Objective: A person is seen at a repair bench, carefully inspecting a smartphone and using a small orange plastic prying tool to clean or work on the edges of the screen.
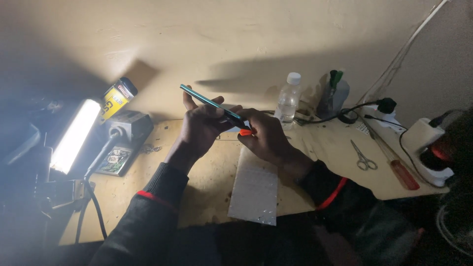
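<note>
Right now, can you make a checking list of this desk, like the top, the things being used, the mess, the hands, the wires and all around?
Surface: wooden table, pale and scuffed, with a whitish mat lying on it.
Job's things: thin teal phone held tilted, edge-on; small orange tool at its lower end.
Clutter: clear bottle, scissors, red-handled screwdriver, circuit board.
Hands: left hand grips the phone; right hand pinches the orange tool.
Cables: black cable runs to a white power strip.
Surroundings: bright lamp at left, plain wall behind.
</note>
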